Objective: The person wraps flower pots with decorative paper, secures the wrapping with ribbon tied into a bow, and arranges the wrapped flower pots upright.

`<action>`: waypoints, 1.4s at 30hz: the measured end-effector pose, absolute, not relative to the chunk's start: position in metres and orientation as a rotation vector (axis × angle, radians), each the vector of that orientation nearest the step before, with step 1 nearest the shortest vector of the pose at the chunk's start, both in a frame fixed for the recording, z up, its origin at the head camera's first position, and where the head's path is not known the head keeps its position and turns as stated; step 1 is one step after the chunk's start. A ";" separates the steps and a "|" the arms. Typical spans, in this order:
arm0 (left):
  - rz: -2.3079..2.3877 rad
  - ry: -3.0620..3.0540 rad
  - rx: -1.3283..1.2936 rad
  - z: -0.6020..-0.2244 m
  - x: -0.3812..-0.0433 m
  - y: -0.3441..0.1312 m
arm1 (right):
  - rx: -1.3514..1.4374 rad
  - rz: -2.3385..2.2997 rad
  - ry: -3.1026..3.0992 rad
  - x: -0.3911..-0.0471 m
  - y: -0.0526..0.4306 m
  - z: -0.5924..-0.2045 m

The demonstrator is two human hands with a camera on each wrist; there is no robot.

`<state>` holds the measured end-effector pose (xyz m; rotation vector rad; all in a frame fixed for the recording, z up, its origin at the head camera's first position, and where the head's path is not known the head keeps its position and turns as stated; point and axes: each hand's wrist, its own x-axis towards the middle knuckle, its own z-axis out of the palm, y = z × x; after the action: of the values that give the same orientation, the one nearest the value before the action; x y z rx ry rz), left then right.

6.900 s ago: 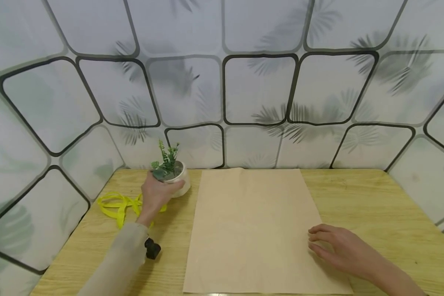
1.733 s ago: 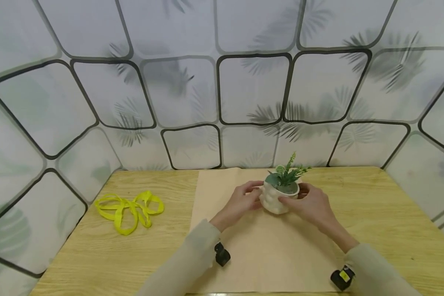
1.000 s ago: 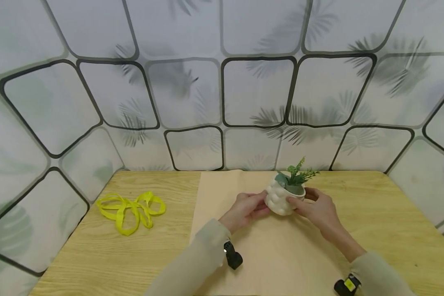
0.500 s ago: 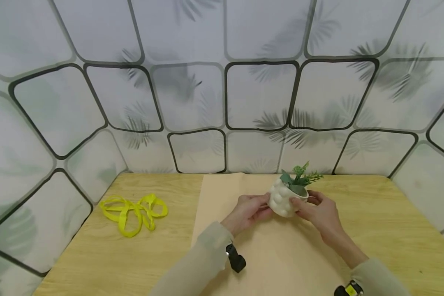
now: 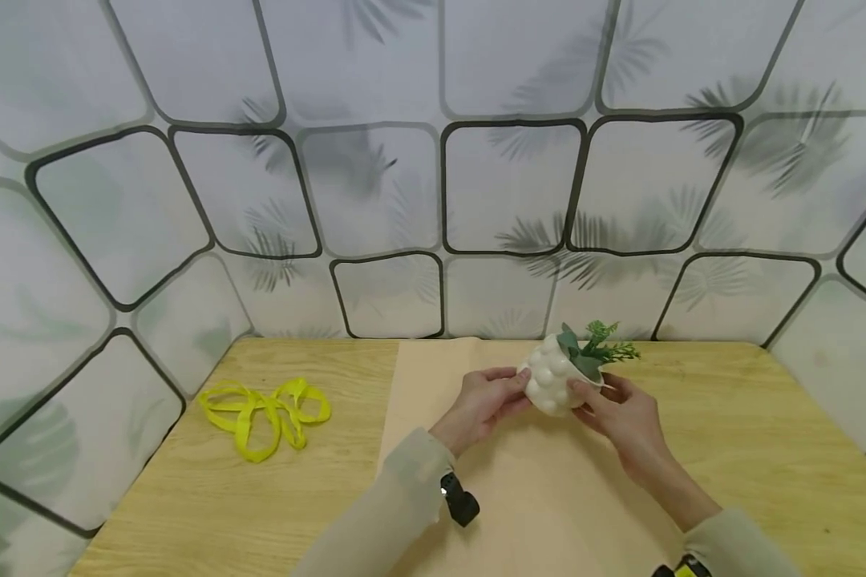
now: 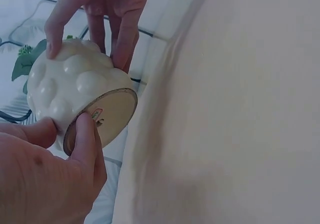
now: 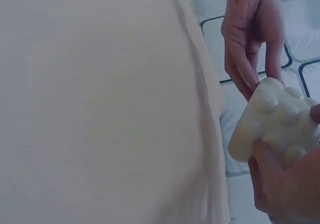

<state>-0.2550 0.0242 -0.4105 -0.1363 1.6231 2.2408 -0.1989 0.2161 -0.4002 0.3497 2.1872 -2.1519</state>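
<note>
From my remote seat, the leaf-print backdrop fills most of the head view, rising behind the wood-grain table. A plain tan paper sheet lies flat across the middle, so it sits under both forearms and the work. Left of it, apart, I see a yellow ribbon in loose loops, out of the hands' way. The left hand grasps the pot low, thumb on the wall and a finger under the base, which I judge takes some weight; the right hand grips near the rim, thumb in front, fingers behind, likely steadying the tilt. Between them the bubbled white ceramic pot is held off the sheet's far part, its mouth leaning right, so the artificial plant slants that way and the base shows its small label.
</note>
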 end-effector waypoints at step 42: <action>2.073 1.989 0.053 -0.399 -0.248 0.040 | 0.431 -2.391 1.581 -0.185 0.235 -0.413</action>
<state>-0.2484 0.0399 -0.3987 0.0534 1.9885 2.0731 -0.1845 0.2346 -0.4135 0.4307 1.5808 -2.3911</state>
